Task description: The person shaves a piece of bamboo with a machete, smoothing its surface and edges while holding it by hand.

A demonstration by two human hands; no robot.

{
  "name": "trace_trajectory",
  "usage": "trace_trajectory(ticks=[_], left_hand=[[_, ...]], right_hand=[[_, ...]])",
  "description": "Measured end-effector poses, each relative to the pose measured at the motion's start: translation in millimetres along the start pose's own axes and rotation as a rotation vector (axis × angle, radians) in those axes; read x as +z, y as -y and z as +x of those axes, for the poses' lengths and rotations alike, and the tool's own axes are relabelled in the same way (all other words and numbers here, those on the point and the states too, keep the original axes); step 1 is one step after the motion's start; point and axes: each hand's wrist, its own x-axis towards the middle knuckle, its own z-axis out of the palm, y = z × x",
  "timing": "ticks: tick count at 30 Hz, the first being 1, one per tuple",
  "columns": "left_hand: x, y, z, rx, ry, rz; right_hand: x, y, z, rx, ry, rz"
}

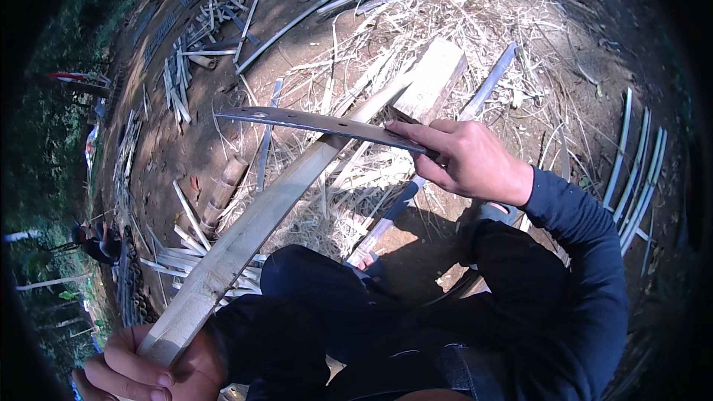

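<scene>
Dark clothing (423, 371) fills the lower centre of the frame. The left hand (134, 373), lower left, is closed around the near end of a pale split strip (249, 245), which runs diagonally toward the upper centre. The right hand (479, 162), right of centre, is clamped on one end of a broad, holed metal blade (319, 125) lying across the strip; blade contact cannot be confirmed. For a clean shaving pass, the strip should be held firm, the blade kept at a shallow angle, and strokes directed away from the left hand and knees. Beyond, a pale wood block (437, 78) stands among shavings (512, 15); whether it supports the strip is unclear. No container is identifiable.
</scene>
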Motion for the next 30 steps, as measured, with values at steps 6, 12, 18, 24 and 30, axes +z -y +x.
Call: trace_trajectory(ticks=[6,12,18,24,30], left_hand=[[-19.3,-19.6,7.9,-0.012,0.01,0.007],[-13.8,-15.3,-1.6,0.092,-0.038,-0.025],[-12.6,-22.9,-7.9,0.112,-0.112,-0.064],[17.8,2.4,-7.1,0.222,-0.119,-0.016],[-13.6,-20.0,-4.2,0.043,-0.095,0.07]], right_hand=[[-10.7,35.4,0.7,-0.163,0.027,-0.031],[-3.6,38.6,-15.1,-0.084,0.014,0.025],[18.0,-26.0,-43.8,0.343,-0.074,0.094],[-3.9,37.9,-26.7,-0.079,0.074,0.058],[31.7,-61.5,-58.5,0.402,-0.013,0.121]])
